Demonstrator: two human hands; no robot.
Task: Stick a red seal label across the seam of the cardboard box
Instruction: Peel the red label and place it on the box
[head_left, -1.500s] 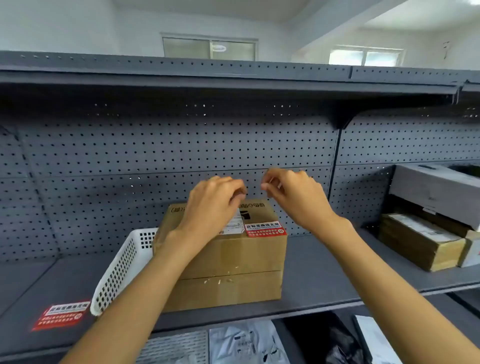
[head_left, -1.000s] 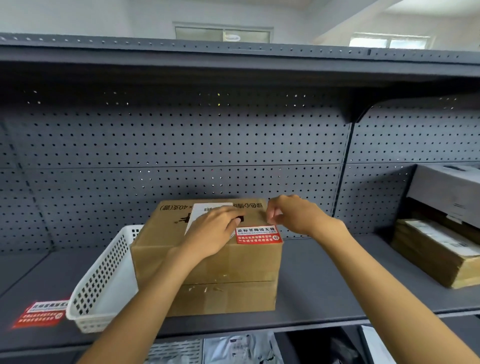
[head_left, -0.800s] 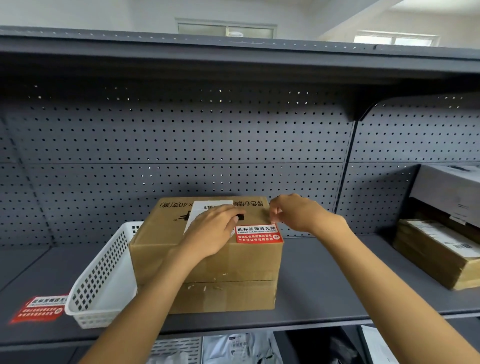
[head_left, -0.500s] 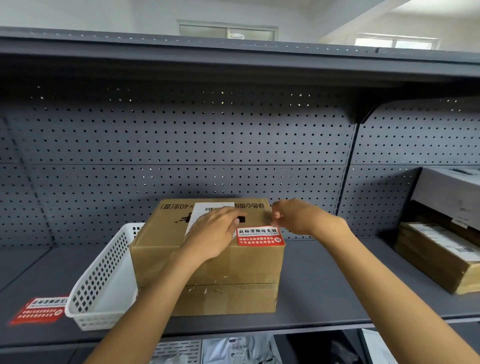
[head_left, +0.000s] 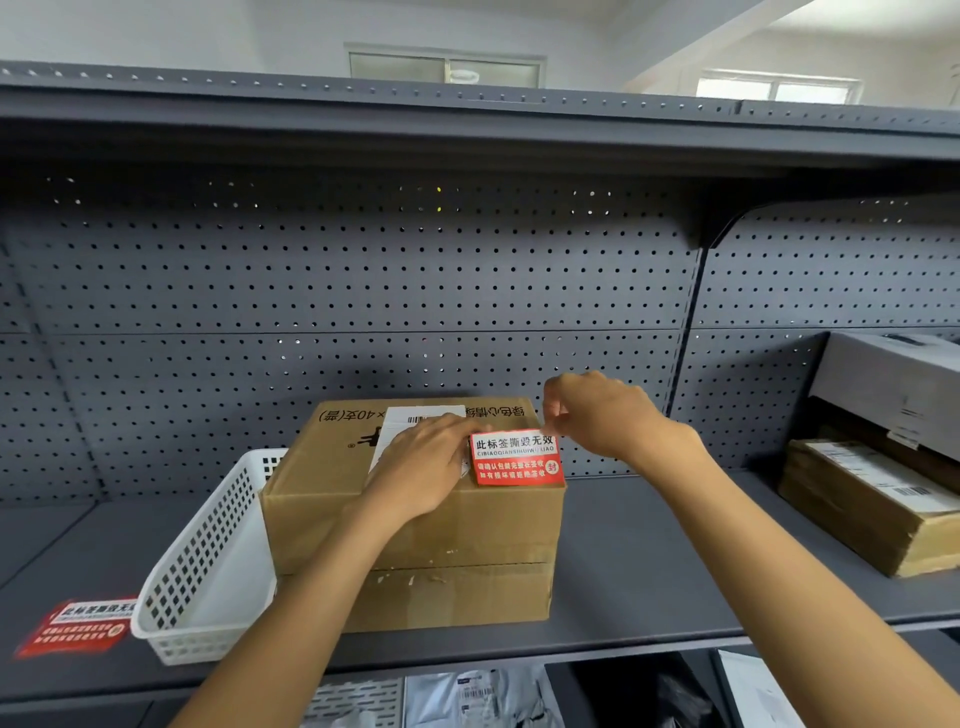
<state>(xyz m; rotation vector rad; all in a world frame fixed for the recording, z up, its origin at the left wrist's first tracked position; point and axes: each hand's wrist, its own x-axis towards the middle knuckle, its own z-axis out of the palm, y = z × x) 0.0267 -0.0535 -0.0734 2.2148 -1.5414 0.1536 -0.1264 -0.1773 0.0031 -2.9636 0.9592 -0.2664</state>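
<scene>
A brown cardboard box (head_left: 332, 483) stands on the grey shelf (head_left: 649, 551). A red seal label (head_left: 517, 460) with white print lies on the box's top at the front right corner. My left hand (head_left: 421, 467) rests flat on the top, its fingertips touching the label's left edge and covering part of a white shipping label (head_left: 410, 415). My right hand (head_left: 602, 415) hovers at the label's upper right corner with thumb and forefinger pinched together there. Whether they grip the corner is hard to tell.
A white perforated basket (head_left: 208, 561) leans against the box's left side. Another red label (head_left: 78, 626) lies on the shelf at the far left. Brown parcels (head_left: 872, 504) and a grey box (head_left: 893, 384) sit at the right. Pegboard backs the shelf; bagged items lie below.
Both hands came down from above the box. The left hand settled flat on the top beside the label, and the right hand stays pinched at the label's upper right corner.
</scene>
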